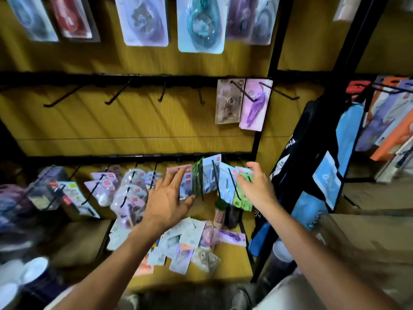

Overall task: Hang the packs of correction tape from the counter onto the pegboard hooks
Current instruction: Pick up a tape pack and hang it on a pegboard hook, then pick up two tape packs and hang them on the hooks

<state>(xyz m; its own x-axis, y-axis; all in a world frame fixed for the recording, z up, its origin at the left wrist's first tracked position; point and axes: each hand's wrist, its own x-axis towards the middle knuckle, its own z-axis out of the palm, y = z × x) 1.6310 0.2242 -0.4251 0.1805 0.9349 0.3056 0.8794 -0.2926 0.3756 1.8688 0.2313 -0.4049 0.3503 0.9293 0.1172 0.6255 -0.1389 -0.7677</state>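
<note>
Head view: right hand (pixel 257 186) pinches a green pack (pixel 242 199) at the lower-row hook (pixel 233 183), fingers curled on its card. Left hand (pixel 166 198), fingers spread, steadies hung packs (pixel 201 180). Loose packs (pixel 185 240) lie on the desk (pixel 230 265), below both hands.

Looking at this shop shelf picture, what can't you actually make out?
- Print on the loose packs on the counter: too small and blurred in the head view.
- Packs behind the left hand: partly covered by it.
- Whether the right hand pinches the green pack or only touches it: fingers hidden.
- Top row packs: cut off by the upper edge.
- Items at far left: motion blur.
</note>
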